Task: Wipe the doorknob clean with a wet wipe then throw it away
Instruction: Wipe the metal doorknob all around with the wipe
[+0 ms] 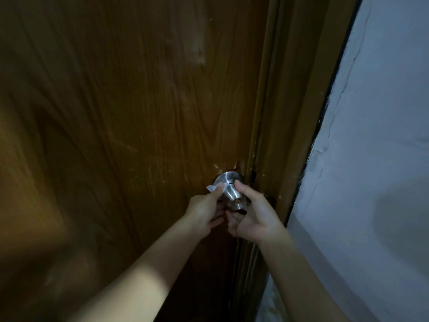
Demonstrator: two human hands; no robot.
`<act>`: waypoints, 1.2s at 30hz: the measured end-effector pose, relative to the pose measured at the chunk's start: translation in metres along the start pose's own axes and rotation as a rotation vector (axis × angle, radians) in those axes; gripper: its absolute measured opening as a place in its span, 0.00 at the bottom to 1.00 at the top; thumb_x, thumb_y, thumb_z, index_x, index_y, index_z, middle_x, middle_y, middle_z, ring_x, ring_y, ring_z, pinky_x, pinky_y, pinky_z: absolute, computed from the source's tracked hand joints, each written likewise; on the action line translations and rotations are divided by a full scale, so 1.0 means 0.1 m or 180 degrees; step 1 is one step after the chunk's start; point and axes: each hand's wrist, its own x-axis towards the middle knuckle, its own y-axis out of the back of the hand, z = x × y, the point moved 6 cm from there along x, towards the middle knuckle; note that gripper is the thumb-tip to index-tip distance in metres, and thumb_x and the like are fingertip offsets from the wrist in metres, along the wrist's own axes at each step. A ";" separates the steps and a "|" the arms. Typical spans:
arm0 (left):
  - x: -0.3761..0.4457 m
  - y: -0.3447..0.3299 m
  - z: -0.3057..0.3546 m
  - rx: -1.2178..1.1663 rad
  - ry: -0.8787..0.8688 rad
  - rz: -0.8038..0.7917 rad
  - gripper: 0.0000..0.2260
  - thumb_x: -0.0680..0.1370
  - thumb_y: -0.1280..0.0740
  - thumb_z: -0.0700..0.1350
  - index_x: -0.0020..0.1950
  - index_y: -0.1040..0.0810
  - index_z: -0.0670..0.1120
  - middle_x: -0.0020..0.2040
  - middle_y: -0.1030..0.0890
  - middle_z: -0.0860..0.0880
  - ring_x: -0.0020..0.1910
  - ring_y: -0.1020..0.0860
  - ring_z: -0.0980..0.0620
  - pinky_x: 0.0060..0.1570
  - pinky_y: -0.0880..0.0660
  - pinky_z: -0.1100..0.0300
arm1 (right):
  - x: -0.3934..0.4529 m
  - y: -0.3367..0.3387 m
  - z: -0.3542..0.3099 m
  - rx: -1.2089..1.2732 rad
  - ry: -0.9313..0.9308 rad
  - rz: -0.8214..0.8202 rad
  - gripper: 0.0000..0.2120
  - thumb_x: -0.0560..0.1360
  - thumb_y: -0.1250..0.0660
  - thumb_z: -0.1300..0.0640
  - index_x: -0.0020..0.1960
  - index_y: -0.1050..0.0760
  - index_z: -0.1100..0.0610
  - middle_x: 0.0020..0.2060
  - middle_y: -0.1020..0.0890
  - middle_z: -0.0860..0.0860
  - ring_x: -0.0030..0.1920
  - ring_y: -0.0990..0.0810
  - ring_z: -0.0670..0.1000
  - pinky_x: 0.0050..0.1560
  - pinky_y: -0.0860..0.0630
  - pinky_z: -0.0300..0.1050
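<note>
Two bare forearms enter from the bottom edge, no sleeves, no watch, rings or gloves visible. Left hand (205,211) and right hand (251,216): short nails, slim fingers. Dim light, detail ltd.

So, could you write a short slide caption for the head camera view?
Left hand presses a white wet wipe against the steel doorknob; right hand steadies it.

Shiny knob and a white wipe

The round silver doorknob (229,192) sticks out of the door. The small crumpled wet wipe (214,188) presses against the doorknob's left side.
</note>
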 end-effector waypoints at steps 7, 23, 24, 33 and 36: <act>-0.08 0.22 0.19 -0.0565 -0.0774 0.1080 0.06 0.68 0.26 0.41 0.42 0.19 0.40 0.38 0.16 0.45 0.35 0.18 0.53 0.38 0.21 0.62 | -0.03 -0.01 -0.06 -0.0016 0.0326 -0.0071 0.13 0.71 0.31 0.53 0.52 0.27 0.56 0.52 0.21 0.58 0.54 0.22 0.55 0.60 0.31 0.51; -0.25 -0.08 0.42 0.5068 -0.5809 0.1129 0.11 0.71 0.39 0.42 0.48 0.19 0.44 0.48 0.17 0.47 0.55 0.30 0.49 0.46 0.34 0.57 | -0.07 0.00 -0.04 0.0080 0.0334 -0.0029 0.06 0.72 0.32 0.55 0.46 0.27 0.55 0.51 0.21 0.58 0.55 0.23 0.57 0.61 0.31 0.54; -0.25 -0.06 0.41 0.5169 -0.5866 0.1072 0.10 0.71 0.38 0.42 0.47 0.18 0.45 0.48 0.17 0.48 0.55 0.30 0.49 0.47 0.35 0.56 | -0.08 -0.01 -0.04 0.0078 0.0354 -0.0030 0.05 0.72 0.33 0.55 0.45 0.28 0.54 0.50 0.21 0.57 0.56 0.23 0.57 0.61 0.31 0.54; -0.29 0.30 0.24 0.3410 -0.3801 0.1100 0.05 0.71 0.29 0.43 0.46 0.18 0.47 0.42 0.19 0.54 0.47 0.25 0.55 0.44 0.31 0.64 | -0.09 0.11 0.14 0.0018 0.0628 0.0208 0.16 0.74 0.38 0.44 0.53 0.27 0.55 0.49 0.21 0.56 0.50 0.23 0.54 0.49 0.28 0.52; -0.33 0.37 0.19 0.1753 -0.2634 0.0457 0.04 0.74 0.32 0.45 0.42 0.20 0.46 0.39 0.19 0.53 0.40 0.22 0.55 0.39 0.28 0.64 | -0.16 0.17 0.28 -0.0602 0.0860 0.0335 0.08 0.75 0.39 0.55 0.49 0.24 0.57 0.50 0.20 0.56 0.51 0.22 0.55 0.46 0.27 0.50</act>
